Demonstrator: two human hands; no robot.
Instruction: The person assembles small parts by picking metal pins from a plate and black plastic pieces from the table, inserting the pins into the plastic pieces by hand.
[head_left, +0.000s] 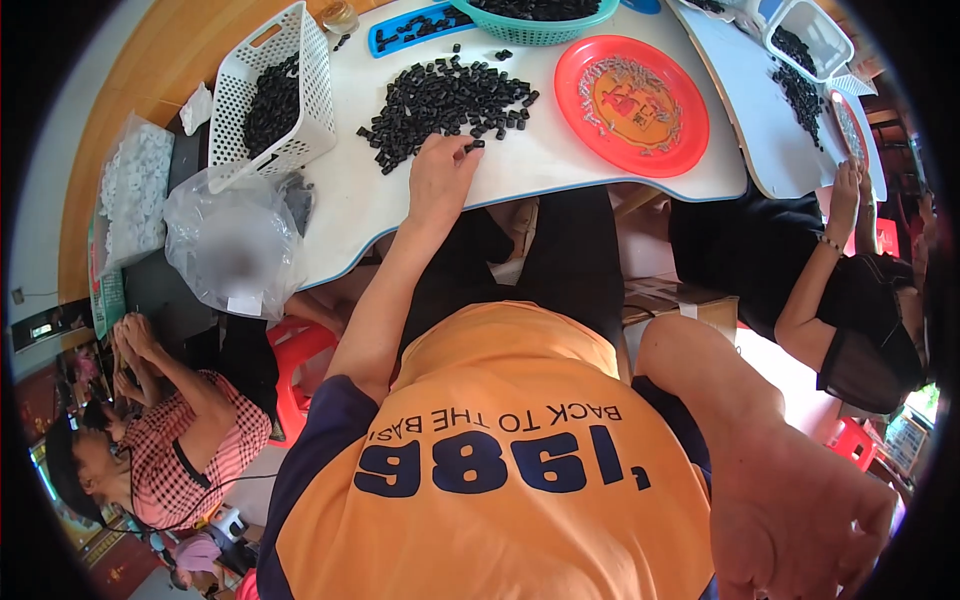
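My left hand (440, 182) reaches to the near edge of a heap of small black plastic pieces (440, 100) on the white table. Its thumb and forefinger are closed on one black piece (474, 146). My right hand (800, 515) is raised close to the camera at the lower right, well away from the table. Its fingers bend out of sight, so whether they hold anything is hidden. To the right of the heap lies a red round plate (690, 135) with many small metal parts (655, 75) scattered around it.
Left of the heap stands a white perforated basket (322, 85) of black pieces, beside a clear plastic bag (205, 235). A blue tray (378, 42) and a green basket (540, 32) sit at the back. Other people work on both sides; a second table (770, 160) adjoins at right.
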